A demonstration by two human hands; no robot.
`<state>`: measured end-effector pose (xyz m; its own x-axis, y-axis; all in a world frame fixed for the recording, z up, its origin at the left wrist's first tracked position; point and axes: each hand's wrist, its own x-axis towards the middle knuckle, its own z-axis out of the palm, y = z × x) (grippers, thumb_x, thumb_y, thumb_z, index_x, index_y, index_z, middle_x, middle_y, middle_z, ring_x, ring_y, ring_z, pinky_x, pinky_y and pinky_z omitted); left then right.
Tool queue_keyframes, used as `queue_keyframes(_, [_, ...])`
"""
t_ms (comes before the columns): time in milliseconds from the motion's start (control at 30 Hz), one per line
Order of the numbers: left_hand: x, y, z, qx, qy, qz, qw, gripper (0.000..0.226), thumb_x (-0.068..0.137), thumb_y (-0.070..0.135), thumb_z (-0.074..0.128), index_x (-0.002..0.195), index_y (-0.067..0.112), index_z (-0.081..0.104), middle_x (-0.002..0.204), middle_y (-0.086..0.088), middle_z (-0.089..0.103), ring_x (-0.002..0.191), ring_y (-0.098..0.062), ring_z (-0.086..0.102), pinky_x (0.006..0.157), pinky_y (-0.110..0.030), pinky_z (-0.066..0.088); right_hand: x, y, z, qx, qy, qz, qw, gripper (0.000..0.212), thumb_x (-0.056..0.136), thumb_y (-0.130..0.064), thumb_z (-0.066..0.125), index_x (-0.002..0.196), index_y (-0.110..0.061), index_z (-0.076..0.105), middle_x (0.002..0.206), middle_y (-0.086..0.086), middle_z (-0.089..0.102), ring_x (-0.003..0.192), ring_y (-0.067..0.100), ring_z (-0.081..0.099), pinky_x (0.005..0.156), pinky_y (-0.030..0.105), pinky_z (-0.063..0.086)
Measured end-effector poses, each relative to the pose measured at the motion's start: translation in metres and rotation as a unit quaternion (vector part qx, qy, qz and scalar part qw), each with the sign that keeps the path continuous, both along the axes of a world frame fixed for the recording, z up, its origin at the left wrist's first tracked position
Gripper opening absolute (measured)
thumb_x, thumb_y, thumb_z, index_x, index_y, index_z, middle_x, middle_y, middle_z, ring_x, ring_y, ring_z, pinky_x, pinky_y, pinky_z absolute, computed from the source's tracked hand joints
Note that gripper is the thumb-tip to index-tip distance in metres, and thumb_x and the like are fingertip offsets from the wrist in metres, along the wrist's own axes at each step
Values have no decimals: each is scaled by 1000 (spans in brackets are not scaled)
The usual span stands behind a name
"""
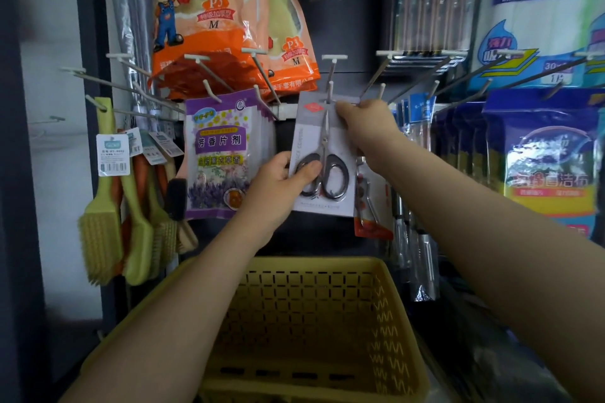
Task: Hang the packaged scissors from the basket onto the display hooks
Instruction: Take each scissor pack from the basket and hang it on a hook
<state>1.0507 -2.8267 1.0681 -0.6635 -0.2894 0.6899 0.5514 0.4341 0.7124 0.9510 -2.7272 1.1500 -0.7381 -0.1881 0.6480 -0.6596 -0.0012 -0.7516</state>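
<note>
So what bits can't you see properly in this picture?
- Head view: the top hole of the scissors pack is covered by the right hand, so whether the hook is through it is unclear.
- The left hand hides the pack's lower left corner.
- The small print on the card is too blurry to read.
- The yellow basket floor is cut off by the forearms and the bottom edge.

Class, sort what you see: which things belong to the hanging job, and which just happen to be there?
Job: grey-carded packaged scissors, white display hook, yellow plastic basket, left hand, right hand.
Bystanders: purple sachet packs, green scrubbing brushes, orange glove packs.
</note>
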Motion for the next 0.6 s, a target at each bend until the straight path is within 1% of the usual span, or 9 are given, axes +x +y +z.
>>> queue_keyframes(67, [-7,-4,-8,-41,-46,34,997,15,87,25,56,102,27,54,101,4,68,89,-13,66,77,-29,53,-4,-1,-3,37,14,-47,998,38,90,-31,53,58,-14,41,58,2,45,58,22,46,57,28,38])
queue_keyframes(133, [-12,-6,-15,-68,-97,78,990,33,85,26,59,115,25,45,114,1,62,95,-17,61,83,-36,52,-7,-3,-6,67,34,-103,992,40,91,-34,50,58,-14,40,60,1,44,55,16,44,51,27,34])
queue_keyframes(233, [-13,-8,-21,-99,-104,120,982,70,78,27,65,137,24,27,135,-1,46,120,-19,48,102,-43,39,-14,-10,-7,86,21,-117,989,36,92,-34,49,65,-10,47,62,-1,45,64,21,50,63,32,44])
queue_keyframes(267, [-12,-9,-22,-113,-98,136,979,75,78,28,65,140,25,23,141,-3,38,126,-21,42,106,-44,36,-15,-13,-7,97,16,-123,987,34,93,-33,49,70,-8,51,63,-1,44,66,21,50,64,32,43])
queue_keyframes(333, [-8,-7,-20,-114,-97,165,975,78,81,30,63,142,25,15,149,-4,25,133,-21,31,110,-41,29,-16,-17,-5,121,19,-143,982,30,94,-31,48,80,-6,57,63,-1,44,59,18,48,59,29,39])
queue_keyframes(400, [-5,-5,-18,-108,-78,181,975,71,84,28,60,142,23,19,148,-1,26,132,-18,30,106,-32,29,-13,-17,-5,114,16,-149,982,26,92,-27,51,79,-5,53,64,2,46,58,20,47,59,28,37])
queue_keyframes(467, [-1,-2,-15,-114,-52,195,973,56,85,26,58,135,21,34,138,2,38,126,-14,37,99,-26,31,-14,-14,-10,122,22,-140,982,23,89,-19,56,72,-5,50,67,6,51,67,26,54,53,25,39])
queue_keyframes(533, [2,0,-13,-131,-30,204,970,35,85,25,57,120,20,51,118,7,45,118,-13,44,95,-25,33,-12,-7,-25,140,41,-137,980,13,84,-12,57,83,0,55,78,12,59,72,27,59,53,24,42])
queue_keyframes(600, [4,2,-13,-151,-18,201,968,20,85,23,56,104,20,59,106,9,48,109,-12,49,92,-25,37,-4,8,-49,145,83,-144,975,21,83,-18,58,98,-3,53,96,12,55,83,25,56,66,29,44])
